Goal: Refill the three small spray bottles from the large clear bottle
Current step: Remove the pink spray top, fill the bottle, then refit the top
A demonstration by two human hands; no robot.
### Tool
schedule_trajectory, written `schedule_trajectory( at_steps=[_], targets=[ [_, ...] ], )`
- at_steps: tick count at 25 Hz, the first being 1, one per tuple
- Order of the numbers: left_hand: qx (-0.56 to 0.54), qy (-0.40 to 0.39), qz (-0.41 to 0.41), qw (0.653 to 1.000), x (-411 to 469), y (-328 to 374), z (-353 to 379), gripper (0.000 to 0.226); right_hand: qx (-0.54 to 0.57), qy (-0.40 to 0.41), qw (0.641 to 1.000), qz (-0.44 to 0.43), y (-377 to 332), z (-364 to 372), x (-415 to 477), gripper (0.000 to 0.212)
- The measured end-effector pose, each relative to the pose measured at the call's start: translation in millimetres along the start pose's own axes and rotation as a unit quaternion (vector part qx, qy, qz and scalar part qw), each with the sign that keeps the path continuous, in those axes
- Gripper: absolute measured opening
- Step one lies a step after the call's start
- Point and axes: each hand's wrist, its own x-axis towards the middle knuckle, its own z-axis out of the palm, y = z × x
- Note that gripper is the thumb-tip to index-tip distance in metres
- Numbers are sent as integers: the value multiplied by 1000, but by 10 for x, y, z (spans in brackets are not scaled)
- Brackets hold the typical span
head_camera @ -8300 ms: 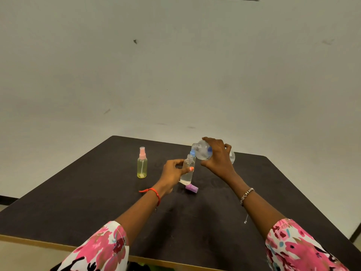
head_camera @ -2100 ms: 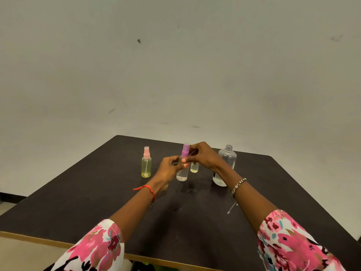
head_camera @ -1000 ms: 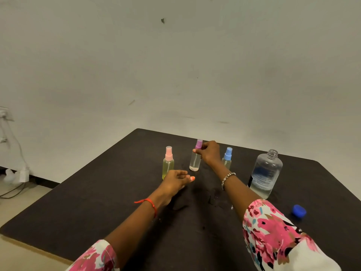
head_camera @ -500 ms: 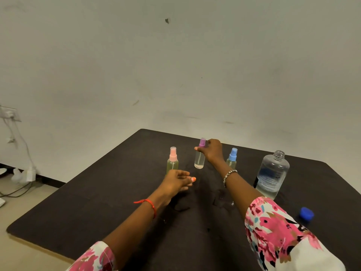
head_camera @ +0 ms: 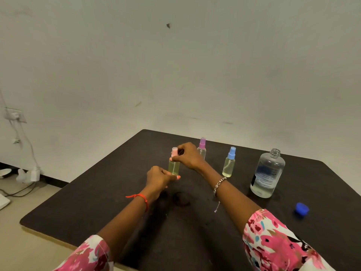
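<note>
The pink-capped bottle [head_camera: 173, 165] stands upright on the worktop [head_camera: 97, 202], left of centre in the frame, holding yellowish liquid. The left hand [head_camera: 159, 178] wraps its base, fingers closed round the lower body. The right hand [head_camera: 186, 155] reaches across from the right, its fingers [head_camera: 174, 158] pinched on the neck just under the pink spray head [head_camera: 174, 151], as if about to unscrew it.

Risks, as I judge them: the bottle is narrow and light, so a twist at the top with a loose hold below could tip it or spin the whole body instead of the cap. The dip tube may drip as the head comes away. The right forearm lies low over the worktop near the blue-capped bottle [head_camera: 229, 165], with the purple-capped bottle [head_camera: 202, 148] just behind the hand; a careless pull back could knock either over. The large bottle [head_camera: 267, 175] at the right stands open, its blue cap [head_camera: 301, 208] lying apart at lower right, so a bump there would spill.

Both arms stretch forward, wrists slightly bent, and the hands meet at the bottle, one above the other.
</note>
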Motion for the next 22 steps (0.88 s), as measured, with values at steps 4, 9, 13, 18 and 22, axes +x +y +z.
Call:
schedule_trajectory(
  at_steps=[4, 9, 13, 18, 22],
  targets=[
    [-7, 63, 74, 995, -41, 110, 35, 58, 38, -7, 999, 18, -96, -240, -108, 26],
    [-14, 37, 158, 987, -211, 331, 206, 50, 34, -22, 999, 30, -210, -676, -299, 25],
    [-2, -42, 181, 983, -352, 451, 368, 47, -28, -48, 998, 12, -180, -999, -501, 31],
    [-16, -123, 197, 972, -477, 576, 526, 46, -19, -49, 999, 1, -91, -1309, -756, 28],
    [-58, -214, 195, 956, -592, 641, 622, 40, -9, -46, 999, -6, -9, -1494, -886, 42]
  ],
)
